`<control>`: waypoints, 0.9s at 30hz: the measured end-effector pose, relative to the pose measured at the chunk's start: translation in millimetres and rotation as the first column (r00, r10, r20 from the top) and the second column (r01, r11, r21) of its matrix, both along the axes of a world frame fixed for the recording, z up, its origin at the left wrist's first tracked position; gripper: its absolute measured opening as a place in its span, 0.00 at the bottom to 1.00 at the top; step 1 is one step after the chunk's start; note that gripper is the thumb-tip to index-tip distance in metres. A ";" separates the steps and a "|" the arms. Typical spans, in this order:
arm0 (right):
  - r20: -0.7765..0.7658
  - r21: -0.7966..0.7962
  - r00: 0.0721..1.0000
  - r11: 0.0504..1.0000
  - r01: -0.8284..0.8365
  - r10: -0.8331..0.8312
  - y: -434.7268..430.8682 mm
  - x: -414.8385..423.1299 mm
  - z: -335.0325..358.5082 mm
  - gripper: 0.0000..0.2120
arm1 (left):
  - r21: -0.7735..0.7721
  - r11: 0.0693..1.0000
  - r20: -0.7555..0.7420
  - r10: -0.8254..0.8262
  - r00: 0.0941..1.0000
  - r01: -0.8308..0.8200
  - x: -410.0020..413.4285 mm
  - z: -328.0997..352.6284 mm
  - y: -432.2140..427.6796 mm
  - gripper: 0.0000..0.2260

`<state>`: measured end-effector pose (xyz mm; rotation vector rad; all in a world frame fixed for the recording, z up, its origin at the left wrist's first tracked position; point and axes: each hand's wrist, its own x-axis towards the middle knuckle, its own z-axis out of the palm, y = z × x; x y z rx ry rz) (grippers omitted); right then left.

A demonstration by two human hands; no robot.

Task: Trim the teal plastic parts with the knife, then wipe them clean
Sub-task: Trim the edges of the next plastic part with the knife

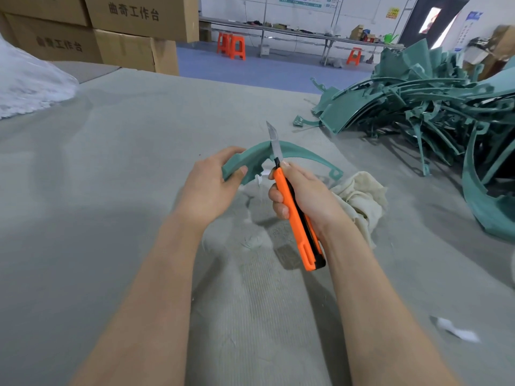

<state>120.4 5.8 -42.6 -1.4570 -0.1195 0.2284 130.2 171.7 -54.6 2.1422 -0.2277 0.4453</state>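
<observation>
My left hand (207, 188) grips the left end of a curved teal plastic part (301, 153), held above the grey table (111, 151). My right hand (303, 196) is wrapped round an orange utility knife (296, 218). Its extended blade (274, 143) lies across the top of the part's arc. A cream cloth (359, 196) lies crumpled on the table just right of my right hand. Thin teal shavings (252, 242) are scattered below the hands.
A big heap of teal plastic parts (423, 107) fills the table's right side. Clear plastic bags (30, 84) lie at the far left, cardboard boxes (125, 32) stacked behind. A white scrap (457, 331) lies at the near right. Orange stools (231, 45) stand on the blue floor beyond.
</observation>
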 end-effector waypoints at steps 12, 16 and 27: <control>0.007 0.001 1.000 1.000 -0.005 0.005 -6.9 4.3 -9.1 0.13 | 0.020 0.999 0.004 0.042 0.999 -0.042 1.1 -4.3 -7.1 0.12; -0.041 0.030 0.996 0.996 0.085 -0.084 -9.9 6.0 -14.6 0.13 | 0.034 0.997 -0.011 0.076 0.997 -0.076 1.2 -8.1 -14.2 0.11; -0.224 0.271 0.950 0.923 0.274 -0.216 -24.9 18.3 -28.0 0.08 | -0.041 0.982 -0.029 0.182 0.983 -0.183 10.4 -7.8 -15.7 0.03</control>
